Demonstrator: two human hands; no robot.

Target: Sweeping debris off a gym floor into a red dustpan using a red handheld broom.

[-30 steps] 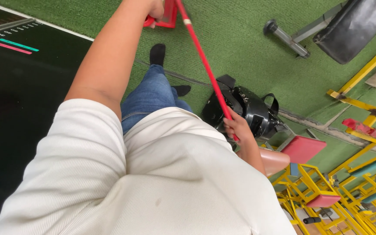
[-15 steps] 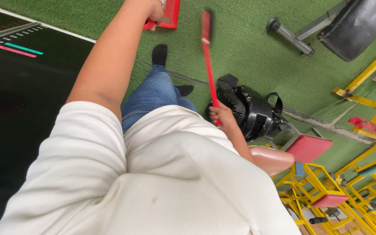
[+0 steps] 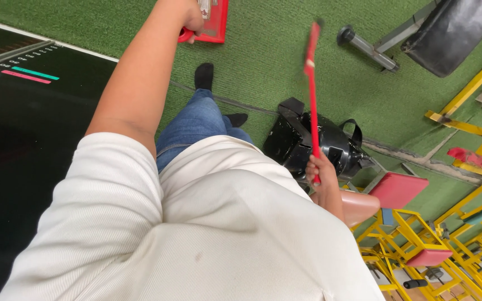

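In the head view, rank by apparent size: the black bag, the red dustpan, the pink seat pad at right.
1. black bag, clearly largest.
2. pink seat pad.
3. red dustpan, held by the left hand; it is cut off by the frame edge and farther away, so 2 and 3 are unsure.

The right hand (image 3: 320, 167) gripped a long red broom handle (image 3: 311, 95) above a black bag (image 3: 313, 142) on green turf (image 3: 285, 61), while the left hand (image 3: 192, 19) held a red plastic dustpan (image 3: 216, 25).
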